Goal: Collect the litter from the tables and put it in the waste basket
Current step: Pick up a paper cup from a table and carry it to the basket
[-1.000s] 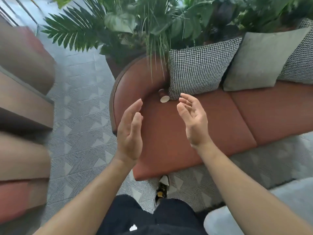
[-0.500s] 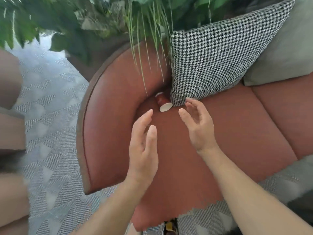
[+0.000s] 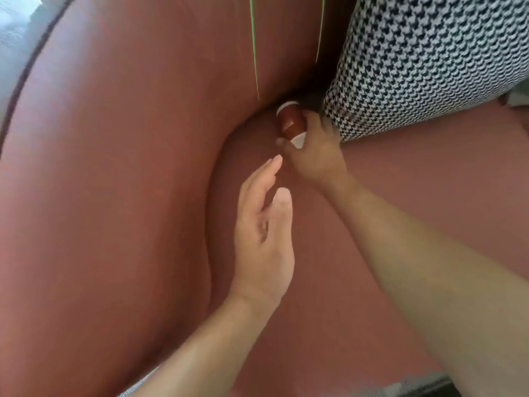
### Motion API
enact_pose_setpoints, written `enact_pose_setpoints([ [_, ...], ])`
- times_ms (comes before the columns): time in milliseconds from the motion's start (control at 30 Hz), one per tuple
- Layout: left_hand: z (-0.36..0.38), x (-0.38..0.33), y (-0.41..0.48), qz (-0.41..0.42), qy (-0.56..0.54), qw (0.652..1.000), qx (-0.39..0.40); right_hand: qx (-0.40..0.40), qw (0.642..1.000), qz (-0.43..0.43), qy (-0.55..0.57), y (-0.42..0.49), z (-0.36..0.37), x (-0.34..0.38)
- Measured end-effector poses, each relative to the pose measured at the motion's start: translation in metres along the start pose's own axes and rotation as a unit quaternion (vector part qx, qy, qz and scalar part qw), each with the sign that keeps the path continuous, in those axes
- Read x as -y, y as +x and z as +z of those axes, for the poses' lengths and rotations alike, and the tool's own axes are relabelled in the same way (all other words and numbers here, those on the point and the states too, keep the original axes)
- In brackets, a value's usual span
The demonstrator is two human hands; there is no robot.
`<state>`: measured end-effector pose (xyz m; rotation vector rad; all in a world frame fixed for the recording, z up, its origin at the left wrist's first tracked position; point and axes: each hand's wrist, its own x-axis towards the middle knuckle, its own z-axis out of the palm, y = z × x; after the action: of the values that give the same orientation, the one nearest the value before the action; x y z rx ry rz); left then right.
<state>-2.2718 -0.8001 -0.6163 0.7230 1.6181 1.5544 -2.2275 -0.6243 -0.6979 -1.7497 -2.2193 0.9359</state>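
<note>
A small red-brown paper cup (image 3: 289, 121) with white rims lies on its side in the corner of the rust-red sofa seat, wedged between the curved backrest and a houndstooth cushion. My right hand (image 3: 313, 151) reaches in and closes round the cup's near end, thumb on its left side and fingers on the right. My left hand (image 3: 264, 233) hovers lower over the seat, fingers straight and together, holding nothing. No waste basket is in view.
The black-and-white houndstooth cushion (image 3: 423, 58) leans against the backrest right of the cup. The curved sofa backrest (image 3: 114, 167) fills the left. Two thin green plant blades (image 3: 254, 47) hang down over it. Patterned floor shows at the top left (image 3: 17, 21).
The view has closed in on the sofa corner. My right hand went forward from beside the cushion and took hold of the cup. My left hand followed, still straight-fingered.
</note>
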Motion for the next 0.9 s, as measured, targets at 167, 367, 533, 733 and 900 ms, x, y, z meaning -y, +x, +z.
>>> enact_pose_setpoints([
  [167,0.001,0.016,0.003,-0.009,-0.01,1.0,0.004,-0.039,0.989,0.027,-0.138,0.016,0.03,0.007],
  [367,0.0,0.014,0.005,-0.005,0.001,1.0,0.008,-0.058,0.997,0.038,-0.033,0.01,0.031,0.007],
  [533,-0.001,-0.007,0.001,-0.006,0.011,1.0,0.015,-0.098,0.977,0.074,0.173,-0.033,-0.001,0.005],
  [733,0.012,-0.06,-0.02,0.007,0.031,0.999,0.029,-0.119,0.925,0.121,0.339,-0.111,-0.078,0.017],
  [900,0.029,-0.117,-0.051,0.011,0.027,0.999,0.03,-0.14,0.924,0.108,0.339,-0.181,-0.162,0.028],
])
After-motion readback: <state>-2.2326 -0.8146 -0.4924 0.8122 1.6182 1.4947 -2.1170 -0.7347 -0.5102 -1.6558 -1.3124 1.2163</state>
